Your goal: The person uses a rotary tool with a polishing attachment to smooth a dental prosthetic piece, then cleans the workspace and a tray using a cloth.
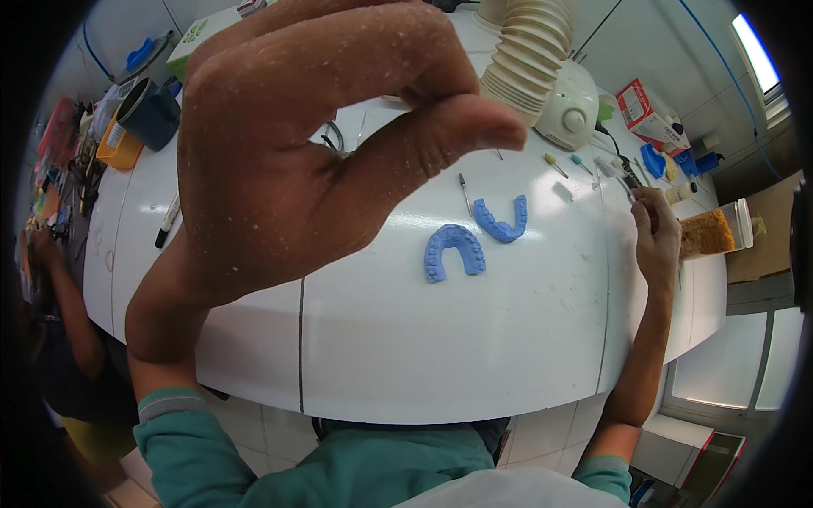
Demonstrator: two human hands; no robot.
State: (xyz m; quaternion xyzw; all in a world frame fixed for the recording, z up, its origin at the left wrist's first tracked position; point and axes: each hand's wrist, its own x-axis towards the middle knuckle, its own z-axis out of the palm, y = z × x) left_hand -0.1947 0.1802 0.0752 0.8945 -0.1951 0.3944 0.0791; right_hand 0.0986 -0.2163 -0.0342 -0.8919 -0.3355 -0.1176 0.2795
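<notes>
My left hand (279, 161) is raised very near the camera, fingers curled toward the thumb; whatever they may hold is hidden. At the right, my right hand (654, 224) is closed on a slim tool (631, 190) at the table edge, beside a clear container of orange granules (707, 233). Two blue dental arch models, one lower on the table (453, 254) and one just behind it (500, 220), lie in the middle, near a pen (466, 193).
A beige flexible hose (529, 59) with a white machine (566, 110), small burs and a red-white box (650, 118) stand behind. A black marker (167, 222), dark cup (148, 114) and yellow basket (118, 144) are left. A co-worker's arm (63, 296) is at far left.
</notes>
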